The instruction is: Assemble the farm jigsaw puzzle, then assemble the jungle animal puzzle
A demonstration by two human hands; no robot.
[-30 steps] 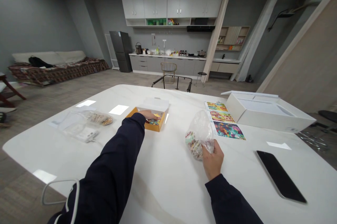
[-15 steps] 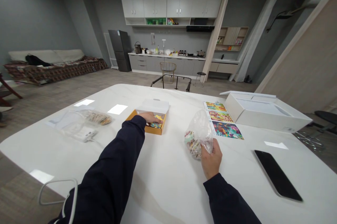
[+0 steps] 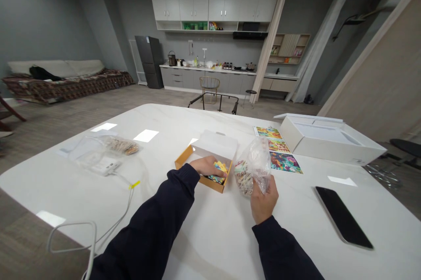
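My left hand (image 3: pixel 206 167) reaches into a small open cardboard box (image 3: pixel 184 156) with yellow-orange sides and a white lid folded back. Its fingers bend down by the box's right wall, partly hidden, and seem to grip the box. Colourful flat pieces (image 3: pixel 217 178), like jigsaw pieces, lie inside by the fingertips. My right hand (image 3: pixel 265 199) is closed on the gathered plastic of a clear bag (image 3: pixel 245 177) full of small pieces. The bag rests on the table just right of the box.
Colourful printed picture sheets (image 3: pixel 285 162) lie beside a large white box (image 3: pixel 332 148). A black phone (image 3: pixel 344 218) is at right. To the left are another clear bag of pieces (image 3: pixel 121 145), a white device (image 3: pixel 107 166) and its cable (image 3: pixel 126 210) on the white table (image 3: pixel 204 232).
My left hand and the cardboard box have moved right and toward me, and the box has turned slightly. The bag in my right hand has shifted a little, now close to the box.
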